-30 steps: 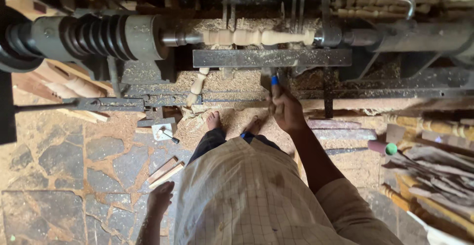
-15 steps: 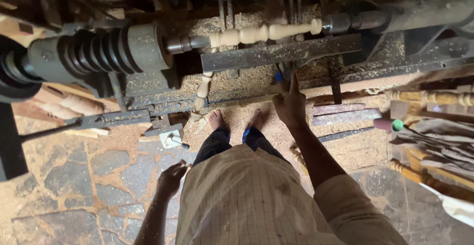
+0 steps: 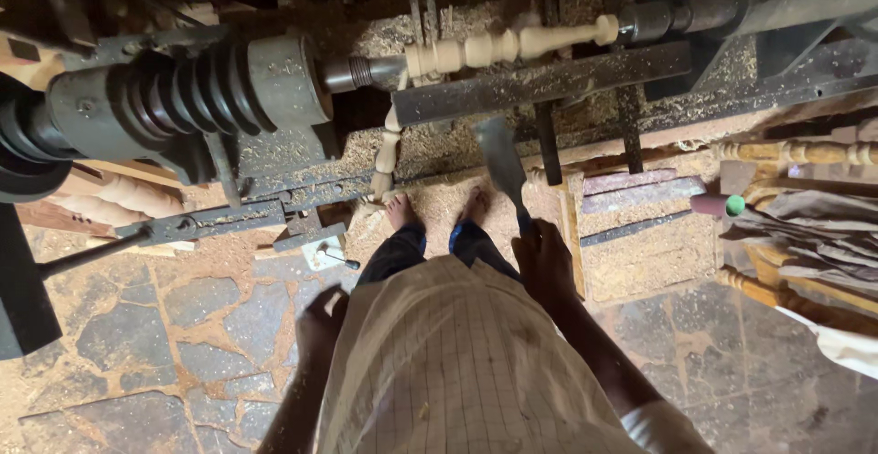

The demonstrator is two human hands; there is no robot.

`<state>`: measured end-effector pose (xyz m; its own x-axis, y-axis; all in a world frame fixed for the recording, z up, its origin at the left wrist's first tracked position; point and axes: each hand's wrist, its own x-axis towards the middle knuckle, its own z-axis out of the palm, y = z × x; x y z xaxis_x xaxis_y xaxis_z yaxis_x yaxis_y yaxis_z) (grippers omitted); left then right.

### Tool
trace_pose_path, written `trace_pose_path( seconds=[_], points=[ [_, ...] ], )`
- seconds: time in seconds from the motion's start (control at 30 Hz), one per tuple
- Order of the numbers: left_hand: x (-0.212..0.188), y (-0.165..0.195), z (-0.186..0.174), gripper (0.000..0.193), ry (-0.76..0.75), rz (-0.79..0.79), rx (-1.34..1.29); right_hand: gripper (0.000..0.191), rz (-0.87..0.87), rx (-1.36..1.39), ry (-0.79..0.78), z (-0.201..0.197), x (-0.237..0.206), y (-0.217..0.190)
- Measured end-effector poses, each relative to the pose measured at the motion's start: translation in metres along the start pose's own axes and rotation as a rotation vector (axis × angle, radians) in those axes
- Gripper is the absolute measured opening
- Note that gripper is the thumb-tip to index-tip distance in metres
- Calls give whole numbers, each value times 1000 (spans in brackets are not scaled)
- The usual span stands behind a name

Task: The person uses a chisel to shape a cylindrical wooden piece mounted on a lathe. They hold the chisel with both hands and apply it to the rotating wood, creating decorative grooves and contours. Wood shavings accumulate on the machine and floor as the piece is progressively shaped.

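Note:
My right hand grips a wide flat chisel with a blue ferrule, its blade pointing up toward the lathe's dark metal tool rest. A pale turned wooden spindle is mounted between the lathe's centres, above the rest. My left hand hangs at my side by my checked shirt, fingers loosely curled, holding nothing that I can see. My bare feet stand on sawdust below the lathe.
The lathe's grooved pulley headstock fills the upper left. Another turned spindle leans under the bed. Finished turned pieces and cloth lie at the right. Stone floor spreads to the left.
My right hand has drawn back from the lathe toward my body, bringing the chisel into full view. My left hand has risen beside my hip. The view has shifted closer.

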<state>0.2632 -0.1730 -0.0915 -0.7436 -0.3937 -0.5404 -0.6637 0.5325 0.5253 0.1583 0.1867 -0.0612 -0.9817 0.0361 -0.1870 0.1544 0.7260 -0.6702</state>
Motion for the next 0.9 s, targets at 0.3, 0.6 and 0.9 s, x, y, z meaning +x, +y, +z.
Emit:
trace_pose_path(
  seconds=[0.3,0.6,0.9],
  points=[
    [29,130,-61,36,206,726,-82,40,-20,-9,-26,-12,-45,-15],
    [26,187,-47,26,137,1002,-10,45,-94,80,51,-16,-33,-52],
    [54,251,-32,43,104,1404,273,51,267,572,-328,-48,-15,-123]
  ],
)
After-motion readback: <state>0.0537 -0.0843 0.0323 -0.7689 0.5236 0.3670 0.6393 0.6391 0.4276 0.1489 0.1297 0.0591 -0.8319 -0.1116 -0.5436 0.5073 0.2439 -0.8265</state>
